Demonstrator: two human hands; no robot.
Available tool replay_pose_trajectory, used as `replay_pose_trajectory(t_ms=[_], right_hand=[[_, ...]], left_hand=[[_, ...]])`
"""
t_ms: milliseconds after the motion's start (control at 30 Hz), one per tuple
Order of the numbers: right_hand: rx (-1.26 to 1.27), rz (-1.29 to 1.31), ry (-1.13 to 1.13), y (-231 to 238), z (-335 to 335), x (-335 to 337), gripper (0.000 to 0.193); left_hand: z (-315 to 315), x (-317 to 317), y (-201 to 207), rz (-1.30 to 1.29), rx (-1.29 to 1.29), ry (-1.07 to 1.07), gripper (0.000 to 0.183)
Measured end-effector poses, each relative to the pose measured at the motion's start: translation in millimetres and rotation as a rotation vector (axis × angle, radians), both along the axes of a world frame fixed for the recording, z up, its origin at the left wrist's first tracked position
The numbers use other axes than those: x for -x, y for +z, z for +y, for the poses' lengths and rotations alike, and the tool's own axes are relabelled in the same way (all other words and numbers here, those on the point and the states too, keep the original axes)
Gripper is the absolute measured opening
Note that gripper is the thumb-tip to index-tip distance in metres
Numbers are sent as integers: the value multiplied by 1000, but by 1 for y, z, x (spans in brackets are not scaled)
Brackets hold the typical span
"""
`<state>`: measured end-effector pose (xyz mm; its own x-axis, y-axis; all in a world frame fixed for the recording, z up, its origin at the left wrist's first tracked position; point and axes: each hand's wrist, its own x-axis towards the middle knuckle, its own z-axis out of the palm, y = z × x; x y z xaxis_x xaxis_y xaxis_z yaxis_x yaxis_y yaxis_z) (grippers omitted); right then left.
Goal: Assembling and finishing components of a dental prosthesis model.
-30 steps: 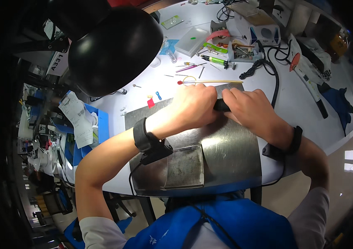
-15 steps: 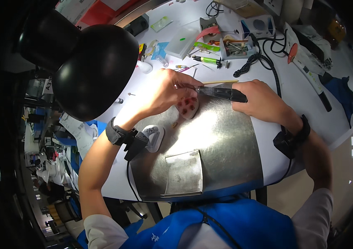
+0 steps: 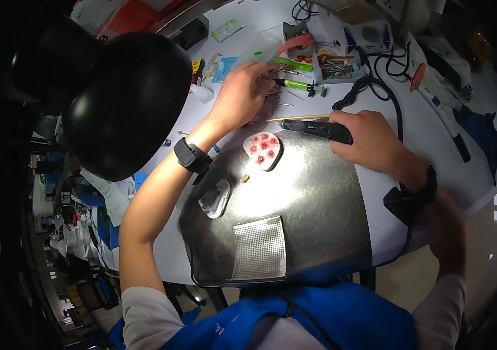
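Observation:
My right hand (image 3: 368, 140) is wrapped round a dark rotary handpiece (image 3: 309, 129), its metal tip pointing left above the far edge of the steel plate (image 3: 318, 233). My left hand (image 3: 241, 96) reaches among small tools at the back, fingers pinched beside a green-and-black syringe (image 3: 298, 86); what they hold, if anything, is too small to name. Below the handpiece's tip lies a pale rounded block (image 3: 262, 150) with several red-ringed holes. A small tan piece (image 3: 245, 178) lies nearer me. Close to my left wrist sits a white-and-grey dental model (image 3: 215, 199).
A perforated metal sheet (image 3: 259, 249) lies at the plate's near side. A black lamp head (image 3: 128, 105) looms at the left. Behind stand a grey box of small tools (image 3: 337, 65) and a clear container (image 3: 260, 49). A coiled black cord (image 3: 356, 93) runs by my right hand.
My left hand has moved from the handpiece's tip to the small tools farther back, uncovering the red-holed block. My right hand stays almost where it was, with the handpiece.

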<state>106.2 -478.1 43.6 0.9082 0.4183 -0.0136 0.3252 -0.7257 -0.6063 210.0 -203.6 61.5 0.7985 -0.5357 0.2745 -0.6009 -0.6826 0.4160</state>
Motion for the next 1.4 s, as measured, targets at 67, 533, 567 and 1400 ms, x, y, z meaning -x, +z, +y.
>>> replay_pose_trajectory(t_ms=[67, 533, 567, 1400], right_hand=[[45, -94, 40, -6, 3, 1, 31], [45, -145, 55, -11, -1, -1, 27], [47, -144, 51, -11, -1, -1, 30], [-179, -184, -7, -7, 12, 6, 20]], left_hand=[[-11, -8, -7, -18, -11, 87, 31], [-10, -28, -21, -360, -254, 135, 15], [-9, -28, -21, -378, -284, 108, 14], [33, 93, 57, 326, 102, -107, 30]])
